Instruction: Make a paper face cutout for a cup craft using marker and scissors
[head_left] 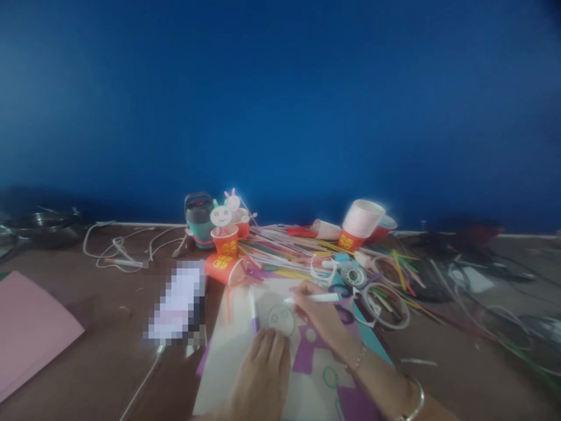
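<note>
My right hand [307, 305] is closed around a white marker [326, 297], which lies across my fingers above a white sheet of paper [221, 356]. Below its left end, the sheet carries a round face [281, 320] outlined in green, with two small circles for eyes. My left hand [263, 368] rests flat on the sheet just under this face, fingers stretched out. Another marker with a purple end [255, 313] lies left of the drawing. Purple paper [303, 358] shows beneath the right arm, beside cut-outs in the sheet. Purple-handled scissors [346, 316] lie near my right wrist.
Red paper cups [225, 242], two with rabbit-face figures, stand behind the sheet, and one cup [224, 269] lies tipped. Colourful strips [284, 248], a tape roll [354, 275] and stacked cups [362, 222] fill the back. A blurred-out phone [177, 304] and pink paper [33, 333] lie left.
</note>
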The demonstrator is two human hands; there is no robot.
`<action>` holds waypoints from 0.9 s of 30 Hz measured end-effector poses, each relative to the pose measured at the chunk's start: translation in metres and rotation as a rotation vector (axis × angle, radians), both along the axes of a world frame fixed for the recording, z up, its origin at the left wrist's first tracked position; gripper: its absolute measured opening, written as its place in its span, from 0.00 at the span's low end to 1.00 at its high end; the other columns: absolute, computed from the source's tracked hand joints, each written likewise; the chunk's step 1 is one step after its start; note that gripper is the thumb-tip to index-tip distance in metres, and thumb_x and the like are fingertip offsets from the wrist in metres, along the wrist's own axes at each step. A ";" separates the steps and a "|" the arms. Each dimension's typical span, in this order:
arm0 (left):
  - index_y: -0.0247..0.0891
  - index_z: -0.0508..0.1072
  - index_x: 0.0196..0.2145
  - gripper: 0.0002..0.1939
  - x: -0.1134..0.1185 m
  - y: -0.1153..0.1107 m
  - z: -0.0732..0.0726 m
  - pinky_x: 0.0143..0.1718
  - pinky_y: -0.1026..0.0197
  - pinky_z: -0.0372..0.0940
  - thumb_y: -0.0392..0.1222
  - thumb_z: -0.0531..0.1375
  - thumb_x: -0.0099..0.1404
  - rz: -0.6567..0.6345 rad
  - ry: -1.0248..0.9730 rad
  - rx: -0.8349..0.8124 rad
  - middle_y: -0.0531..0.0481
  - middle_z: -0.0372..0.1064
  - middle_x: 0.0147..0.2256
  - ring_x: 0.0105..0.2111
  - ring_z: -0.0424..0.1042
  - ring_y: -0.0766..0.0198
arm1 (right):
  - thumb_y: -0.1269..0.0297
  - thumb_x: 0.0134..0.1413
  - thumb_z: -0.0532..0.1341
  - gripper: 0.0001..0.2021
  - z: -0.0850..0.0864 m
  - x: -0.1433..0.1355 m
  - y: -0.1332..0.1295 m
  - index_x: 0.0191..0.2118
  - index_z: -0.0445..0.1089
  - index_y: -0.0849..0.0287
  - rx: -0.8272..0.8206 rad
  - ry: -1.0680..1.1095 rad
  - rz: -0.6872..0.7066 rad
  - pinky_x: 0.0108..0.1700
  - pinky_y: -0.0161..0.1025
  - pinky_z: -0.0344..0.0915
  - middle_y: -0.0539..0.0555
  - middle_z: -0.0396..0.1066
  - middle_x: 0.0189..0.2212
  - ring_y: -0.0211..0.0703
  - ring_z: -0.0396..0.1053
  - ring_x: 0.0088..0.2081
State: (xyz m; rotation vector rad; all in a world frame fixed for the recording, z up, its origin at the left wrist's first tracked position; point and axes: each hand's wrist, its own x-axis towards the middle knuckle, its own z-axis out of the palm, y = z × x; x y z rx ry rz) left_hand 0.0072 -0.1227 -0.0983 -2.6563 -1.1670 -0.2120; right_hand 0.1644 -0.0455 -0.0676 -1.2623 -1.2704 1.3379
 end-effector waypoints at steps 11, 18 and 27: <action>0.30 0.66 0.53 0.18 -0.003 -0.002 -0.001 0.52 0.53 0.58 0.35 0.51 0.66 -0.003 -0.006 -0.014 0.41 0.68 0.48 0.47 0.66 0.55 | 0.59 0.52 0.56 0.14 -0.001 0.002 -0.004 0.21 0.55 0.56 0.027 -0.052 -0.042 0.19 0.32 0.48 0.42 0.55 0.12 0.32 0.51 0.16; 0.28 0.66 0.53 0.19 -0.003 -0.001 0.000 0.52 0.52 0.59 0.36 0.51 0.66 -0.021 0.028 -0.053 0.40 0.69 0.47 0.46 0.67 0.54 | 0.61 0.51 0.55 0.12 -0.003 0.004 -0.005 0.21 0.54 0.55 0.029 -0.097 0.015 0.19 0.33 0.49 0.43 0.55 0.13 0.33 0.51 0.17; 0.29 0.68 0.49 0.16 0.000 -0.002 0.001 0.49 0.53 0.60 0.35 0.52 0.65 -0.011 0.022 0.024 0.42 0.70 0.45 0.43 0.69 0.55 | 0.67 0.45 0.56 0.10 -0.011 0.003 -0.007 0.20 0.53 0.56 0.124 -0.319 0.072 0.19 0.30 0.49 0.42 0.52 0.15 0.32 0.50 0.18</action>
